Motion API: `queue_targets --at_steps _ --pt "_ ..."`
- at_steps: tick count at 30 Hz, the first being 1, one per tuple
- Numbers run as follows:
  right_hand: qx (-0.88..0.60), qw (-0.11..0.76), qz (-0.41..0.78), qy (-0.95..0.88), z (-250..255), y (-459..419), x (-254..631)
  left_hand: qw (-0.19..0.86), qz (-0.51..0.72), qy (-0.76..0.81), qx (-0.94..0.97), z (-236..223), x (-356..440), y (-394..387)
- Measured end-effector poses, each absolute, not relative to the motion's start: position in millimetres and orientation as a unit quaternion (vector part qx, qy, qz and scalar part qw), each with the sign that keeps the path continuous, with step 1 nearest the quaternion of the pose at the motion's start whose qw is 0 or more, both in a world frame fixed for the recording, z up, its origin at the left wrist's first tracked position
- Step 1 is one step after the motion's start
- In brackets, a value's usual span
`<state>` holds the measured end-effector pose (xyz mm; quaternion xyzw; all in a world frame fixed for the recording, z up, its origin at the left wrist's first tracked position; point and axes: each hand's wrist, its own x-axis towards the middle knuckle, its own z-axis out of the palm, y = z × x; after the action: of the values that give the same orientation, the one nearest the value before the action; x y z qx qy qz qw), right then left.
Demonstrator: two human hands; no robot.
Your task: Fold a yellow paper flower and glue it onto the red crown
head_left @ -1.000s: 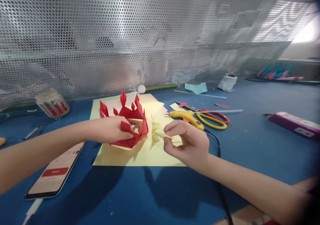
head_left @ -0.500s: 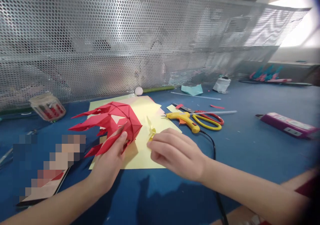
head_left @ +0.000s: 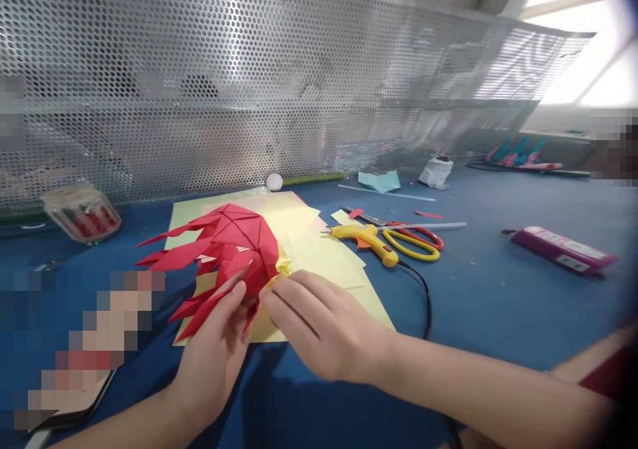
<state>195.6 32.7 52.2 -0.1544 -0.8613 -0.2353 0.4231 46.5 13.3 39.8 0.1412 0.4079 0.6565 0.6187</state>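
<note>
My left hand (head_left: pixel 219 343) grips a red folded-paper piece (head_left: pixel 242 233) from below. The piece has a faceted dome on its right and several pointed strips reaching left. In my right hand (head_left: pixel 323 323) a small crumpled yellow paper piece (head_left: pixel 284 265) is pinched between thumb and fingers. It sits against the right side of the red dome; whether it is stuck there I cannot tell. Beneath the red piece lies a stack of pale yellow paper sheets (head_left: pixel 343 263) on the blue table (head_left: pixel 478 323).
A yellow glue gun (head_left: pixel 366 235) with a black cord lies right of the paper, beside red-and-yellow-handled scissors (head_left: pixel 413 244). Farther right is a purple box-like object (head_left: pixel 563 248). A clear jar (head_left: pixel 82 213) stands at left, and a perforated metal screen (head_left: pixel 259 110) lines the back.
My right hand has moved left, bringing the yellow paper piece from a gap away up to the red dome. My left hand still holds the red piece, now turned slightly.
</note>
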Motion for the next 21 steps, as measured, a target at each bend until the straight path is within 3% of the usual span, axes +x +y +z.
queue_targets --at_steps 21 --pt "-0.153 0.419 -0.216 -0.869 48.9 36.2 195.0 0.604 0.627 0.465 0.165 44.8 49.9 6.3"
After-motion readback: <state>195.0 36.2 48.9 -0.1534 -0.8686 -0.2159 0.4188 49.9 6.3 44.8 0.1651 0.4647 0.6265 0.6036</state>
